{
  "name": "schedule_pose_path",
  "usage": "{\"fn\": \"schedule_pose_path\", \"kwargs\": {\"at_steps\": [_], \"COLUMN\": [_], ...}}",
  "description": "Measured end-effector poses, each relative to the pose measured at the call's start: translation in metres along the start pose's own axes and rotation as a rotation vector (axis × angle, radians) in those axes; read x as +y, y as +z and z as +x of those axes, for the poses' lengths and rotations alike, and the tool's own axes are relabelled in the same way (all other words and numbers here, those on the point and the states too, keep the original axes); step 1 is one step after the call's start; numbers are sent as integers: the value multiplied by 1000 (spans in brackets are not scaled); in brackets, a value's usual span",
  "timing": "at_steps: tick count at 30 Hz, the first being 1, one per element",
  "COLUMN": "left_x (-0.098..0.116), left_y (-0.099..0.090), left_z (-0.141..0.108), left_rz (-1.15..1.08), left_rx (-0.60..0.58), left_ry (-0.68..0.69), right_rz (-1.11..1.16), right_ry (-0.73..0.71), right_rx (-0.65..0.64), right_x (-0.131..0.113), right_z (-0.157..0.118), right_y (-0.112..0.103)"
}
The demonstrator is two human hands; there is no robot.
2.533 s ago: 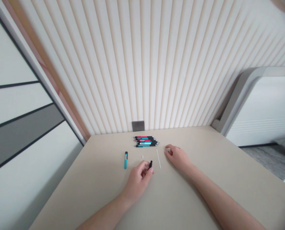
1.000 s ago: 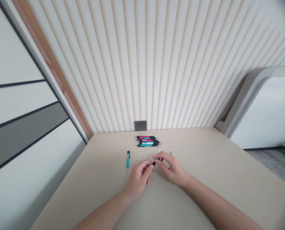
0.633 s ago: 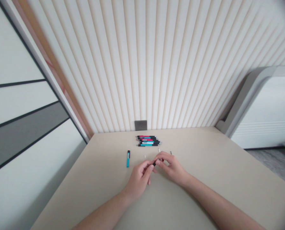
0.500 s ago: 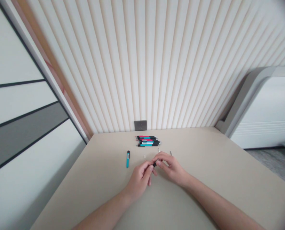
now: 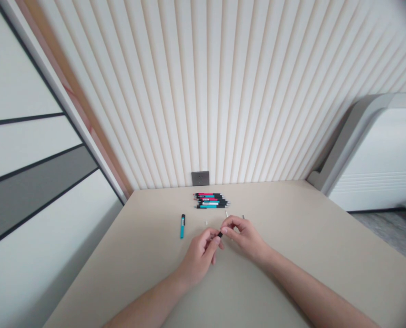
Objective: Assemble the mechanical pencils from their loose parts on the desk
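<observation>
Near the middle of the beige table (image 5: 137,255), my left hand (image 5: 203,249) pinches a small black part (image 5: 220,234) between thumb and fingertips. My right hand (image 5: 242,234) is closed at the tip of that part, thumb and index finger together; whatever is between them is too small to name. Just beyond the hands lie a small white piece (image 5: 206,223), a thin white stick (image 5: 226,213) and a dark-tipped piece (image 5: 243,217) partly hidden by my right hand. A teal piece with a black end (image 5: 182,227) lies to the left.
Several pens (image 5: 211,201) in red, teal, white and black lie in a stack toward the back of the table. Behind them a dark socket (image 5: 200,178) sits on the ribbed wall. A white and grey bed-like frame (image 5: 377,150) stands at the right.
My right hand's fingers have drawn slightly up and away from the black part, which shows more plainly in my left hand. The things on the table have not moved.
</observation>
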State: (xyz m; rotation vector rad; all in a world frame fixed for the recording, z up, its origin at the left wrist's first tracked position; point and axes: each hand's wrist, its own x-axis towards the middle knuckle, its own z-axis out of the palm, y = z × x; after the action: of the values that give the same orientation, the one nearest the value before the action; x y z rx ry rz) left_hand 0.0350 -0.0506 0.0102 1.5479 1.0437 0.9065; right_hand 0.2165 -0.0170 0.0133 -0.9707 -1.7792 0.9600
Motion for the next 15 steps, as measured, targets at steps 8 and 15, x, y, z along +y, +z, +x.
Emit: {"fn": "schedule_pose_path", "kwargs": {"at_steps": [8,15], "left_x": [5,2], "left_y": [-1,1], "left_z": [-1,0], "left_rz": [-28,-36], "left_rx": [-58,-10], "left_ry": [-1,-24], "right_rz": [-25,-582], "right_ry": [-78,78], "right_rx": [76,128], "right_x": [-7,31], "right_z": [7,18], "right_y": [-20,-98]}}
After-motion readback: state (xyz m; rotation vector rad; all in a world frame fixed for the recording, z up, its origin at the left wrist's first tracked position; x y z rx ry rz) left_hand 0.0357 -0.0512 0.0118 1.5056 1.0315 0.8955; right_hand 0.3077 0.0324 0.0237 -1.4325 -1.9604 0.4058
